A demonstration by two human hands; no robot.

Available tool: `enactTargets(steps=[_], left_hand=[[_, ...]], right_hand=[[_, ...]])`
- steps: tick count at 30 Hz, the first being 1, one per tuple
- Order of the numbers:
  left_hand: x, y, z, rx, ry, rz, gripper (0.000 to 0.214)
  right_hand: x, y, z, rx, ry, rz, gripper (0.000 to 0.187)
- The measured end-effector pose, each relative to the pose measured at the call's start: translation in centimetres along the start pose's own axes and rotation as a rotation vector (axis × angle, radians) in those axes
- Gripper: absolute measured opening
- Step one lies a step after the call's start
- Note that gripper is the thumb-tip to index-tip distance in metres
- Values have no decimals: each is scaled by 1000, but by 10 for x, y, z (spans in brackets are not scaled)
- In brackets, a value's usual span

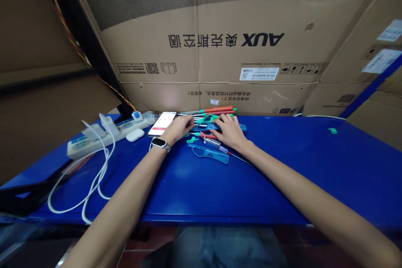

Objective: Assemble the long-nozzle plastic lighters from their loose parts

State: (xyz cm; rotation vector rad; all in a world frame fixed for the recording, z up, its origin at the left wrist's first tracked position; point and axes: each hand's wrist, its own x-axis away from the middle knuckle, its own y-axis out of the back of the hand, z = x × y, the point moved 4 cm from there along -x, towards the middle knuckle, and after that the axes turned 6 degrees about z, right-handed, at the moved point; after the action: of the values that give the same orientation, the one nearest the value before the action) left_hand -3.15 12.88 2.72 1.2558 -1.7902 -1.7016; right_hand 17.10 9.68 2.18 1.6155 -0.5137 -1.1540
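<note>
Both my hands rest on a pile of hand tools [210, 128] at the back of a blue table [282, 167]. My left hand [179, 127], with a smartwatch on its wrist, has its fingers curled over the metal shafts at the pile's left end. My right hand [228, 130] lies spread with fingers apart on the blue and green handles. A blue-handled tool [209, 153] lies nearest me, just in front of the hands. Red-handled screwdrivers [216, 110] lie behind them. What the left fingers grip is hidden.
A phone [162, 123] with a lit screen lies left of the pile, next to a white earbud case [135, 135]. A power strip [105, 132] with white cables [91, 180] sits at the left. Large cardboard boxes [201, 37] wall the back. A small green piece [332, 130] lies at right.
</note>
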Motion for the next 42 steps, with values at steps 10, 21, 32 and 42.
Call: enactTargets(steps=[10, 21, 32, 42], left_hand=[[-8, -9, 13, 6, -64, 122, 14], [1, 20, -19, -57, -134, 95, 13], [41, 45, -56, 146, -171, 6, 25], [52, 39, -49, 376, -86, -53, 28]], right_hand=[[12, 2, -15, -110, -84, -45, 22], [19, 9, -19, -220, -129, -40, 17], [26, 20, -4, -244, -65, -18, 25], [50, 30, 27, -324, 72, 63, 19]])
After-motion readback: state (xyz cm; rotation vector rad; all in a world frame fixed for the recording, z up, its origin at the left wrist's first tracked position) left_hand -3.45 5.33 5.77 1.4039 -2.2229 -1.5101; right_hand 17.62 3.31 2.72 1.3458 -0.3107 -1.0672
